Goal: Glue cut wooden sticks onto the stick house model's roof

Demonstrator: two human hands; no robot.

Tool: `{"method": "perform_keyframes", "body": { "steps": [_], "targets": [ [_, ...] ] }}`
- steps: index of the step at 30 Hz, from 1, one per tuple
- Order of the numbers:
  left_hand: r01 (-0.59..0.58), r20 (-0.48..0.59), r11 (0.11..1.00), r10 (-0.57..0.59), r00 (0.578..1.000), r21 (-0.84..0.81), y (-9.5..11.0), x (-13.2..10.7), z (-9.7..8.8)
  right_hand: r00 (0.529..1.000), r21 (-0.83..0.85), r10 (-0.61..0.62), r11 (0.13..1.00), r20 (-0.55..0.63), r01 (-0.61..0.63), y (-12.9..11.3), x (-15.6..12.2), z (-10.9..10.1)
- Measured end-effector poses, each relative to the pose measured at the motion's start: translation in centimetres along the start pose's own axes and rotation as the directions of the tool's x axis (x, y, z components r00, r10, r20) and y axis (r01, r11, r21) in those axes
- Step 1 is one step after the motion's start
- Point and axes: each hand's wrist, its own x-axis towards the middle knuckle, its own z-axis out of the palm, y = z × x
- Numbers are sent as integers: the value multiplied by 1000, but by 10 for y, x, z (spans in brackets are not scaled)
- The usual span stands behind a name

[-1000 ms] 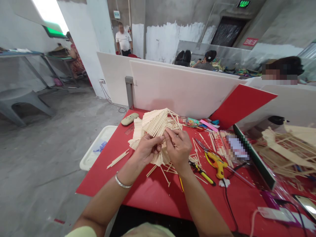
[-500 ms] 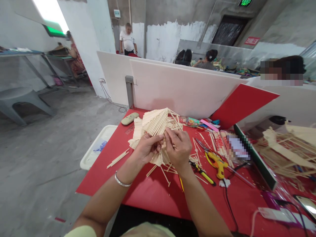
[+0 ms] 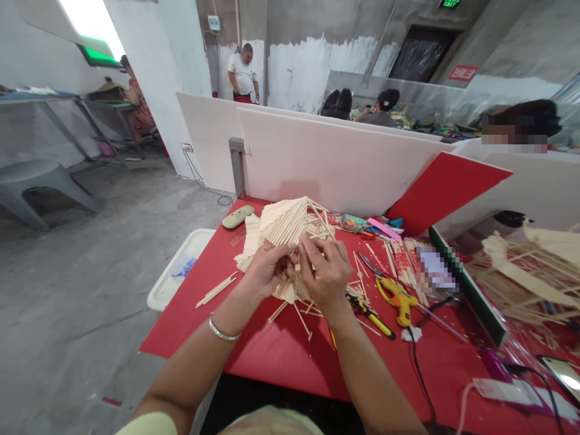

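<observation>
A model built of pale wooden sticks [image 3: 281, 222] stands on the red table [image 3: 272, 353], its slanted roof panels facing me. My left hand [image 3: 268, 268] is closed on the model's near lower edge, a silver bangle on that wrist. My right hand [image 3: 322, 272] grips the model's near side from the right, its fingertips pinched at the sticks beside my left thumb. Loose sticks [image 3: 216, 290] lie on the red top around the model.
A yellow glue gun [image 3: 399, 299], scissors and yellow-handled pliers [image 3: 370, 316] lie right of my hands. A remote [image 3: 238, 217] sits at the back left. White divider panels [image 3: 335, 163] and a tilted red board [image 3: 441, 187] stand behind. A white bin [image 3: 181, 272] is off the table's left edge. People stand and sit beyond.
My hands and the model have shifted slightly up and left, with my right fingers working closer to my left thumb. The standing person in the background has walked to the right.
</observation>
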Motion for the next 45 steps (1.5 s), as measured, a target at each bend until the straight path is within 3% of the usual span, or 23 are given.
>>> {"method": "perform_keyframes", "body": {
  "steps": [30,35,41,45],
  "targets": [
    [-45,26,998,44,999,42,1,-6,0,999,15,33,999,-1,-33,-4,1,0],
    [-43,22,999,42,999,34,-1,-6,0,995,23,93,995,-42,-92,-2,0,-12],
    [-44,9,998,44,999,48,-4,-4,-1,961,-44,250,966,-117,-256,18,-35,-48],
    [-56,-2,997,56,998,51,-3,-5,-1,926,-169,376,911,-37,-377,48,-84,-70]
  ]
}}
